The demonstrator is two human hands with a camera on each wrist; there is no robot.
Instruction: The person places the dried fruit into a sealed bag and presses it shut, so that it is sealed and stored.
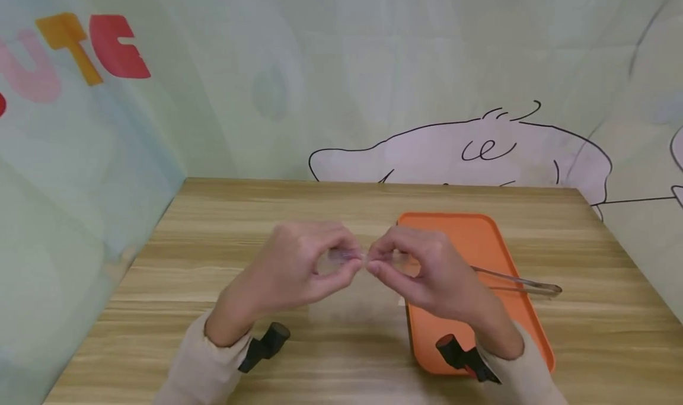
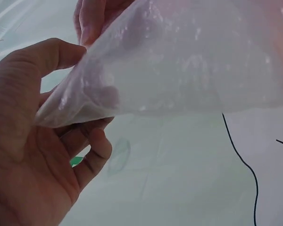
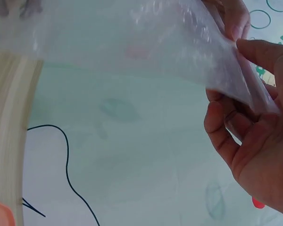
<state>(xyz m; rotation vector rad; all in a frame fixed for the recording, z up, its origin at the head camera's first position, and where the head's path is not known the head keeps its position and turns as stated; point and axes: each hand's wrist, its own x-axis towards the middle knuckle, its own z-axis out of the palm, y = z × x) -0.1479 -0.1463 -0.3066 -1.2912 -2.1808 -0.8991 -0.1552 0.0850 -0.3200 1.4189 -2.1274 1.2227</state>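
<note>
Both hands meet above the middle of the table and pinch the same edge of a clear, thin plastic bag point(image 2: 179, 61). In the head view the bag point(image 1: 347, 301) is see-through and hard to make out below the fingers. My left hand point(image 1: 299, 265) grips it between thumb and index finger, and the fingertips nearly touch those of my right hand point(image 1: 427, 271). The right wrist view has the bag point(image 3: 132, 42) spreading away from the right thumb and fingers, wrinkled and shiny. Whether its mouth is parted cannot be told.
An orange tray point(image 1: 453, 227) lies on the wooden table point(image 1: 213, 215), partly behind and under the right hand and forearm. Metal tongs point(image 1: 533, 285) lie across the tray, their end sticking out past its right rim. A printed curtain point(image 1: 240, 96) stands behind the table.
</note>
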